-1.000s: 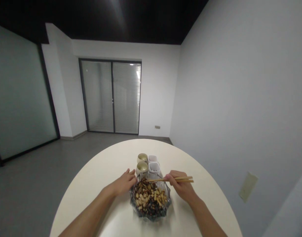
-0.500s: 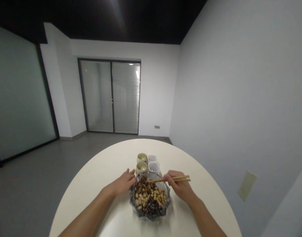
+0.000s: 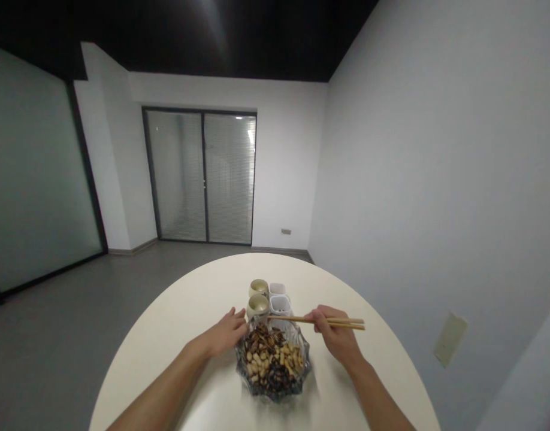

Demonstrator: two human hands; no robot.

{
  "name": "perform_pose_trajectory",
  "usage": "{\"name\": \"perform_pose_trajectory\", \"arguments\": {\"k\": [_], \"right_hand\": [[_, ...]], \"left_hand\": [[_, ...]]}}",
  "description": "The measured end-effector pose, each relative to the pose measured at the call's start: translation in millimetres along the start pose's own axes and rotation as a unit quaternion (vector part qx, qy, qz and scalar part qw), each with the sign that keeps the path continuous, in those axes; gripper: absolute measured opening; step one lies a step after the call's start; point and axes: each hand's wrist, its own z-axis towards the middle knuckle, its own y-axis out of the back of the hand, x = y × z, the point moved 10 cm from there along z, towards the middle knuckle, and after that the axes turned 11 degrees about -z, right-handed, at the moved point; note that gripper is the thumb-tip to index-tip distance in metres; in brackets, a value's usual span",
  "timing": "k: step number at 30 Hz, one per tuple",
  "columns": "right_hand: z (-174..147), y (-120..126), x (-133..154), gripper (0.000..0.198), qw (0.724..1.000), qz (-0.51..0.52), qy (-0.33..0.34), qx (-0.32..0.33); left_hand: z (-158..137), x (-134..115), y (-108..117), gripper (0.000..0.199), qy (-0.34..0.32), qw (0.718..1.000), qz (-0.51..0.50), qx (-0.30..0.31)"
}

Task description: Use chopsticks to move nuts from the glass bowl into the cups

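A glass bowl (image 3: 304, 370) of mixed nuts and dark seeds sits on the round white table (image 3: 185, 317) in front of me. My left hand (image 3: 227, 332) rests against the bowl's left rim, fingers loosely curled. My right hand (image 3: 334, 332) grips a pair of wooden chopsticks (image 3: 322, 321) that lie nearly level, their tips over the far edge of the bowl near the cups. Behind the bowl stand two round gold-rimmed cups (image 3: 258, 305) and two small white square cups (image 3: 281, 304).
The table edge curves close on the left and right. A white wall (image 3: 437, 179) runs along the right side. Grey floor and glass sliding doors (image 3: 203, 176) lie beyond the table.
My right hand has lifted and shifted right, raising the chopstick tips from the nuts toward the cups. The left hand has stayed on the bowl.
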Motion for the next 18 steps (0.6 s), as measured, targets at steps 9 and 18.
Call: {"name": "perform_pose_trajectory", "arguments": {"k": [9,18], "right_hand": [[0,17,-9,0.051,0.997,-0.018,-0.017,-0.074],[-2,19,-19,0.051,0.995,-0.023,-0.042,-0.086]], "left_hand": [[-2,-2,1,0.055,0.024,1.0,-0.011,0.004],[-1,2,-2,0.057,0.003,1.0,0.009,0.002]]}}
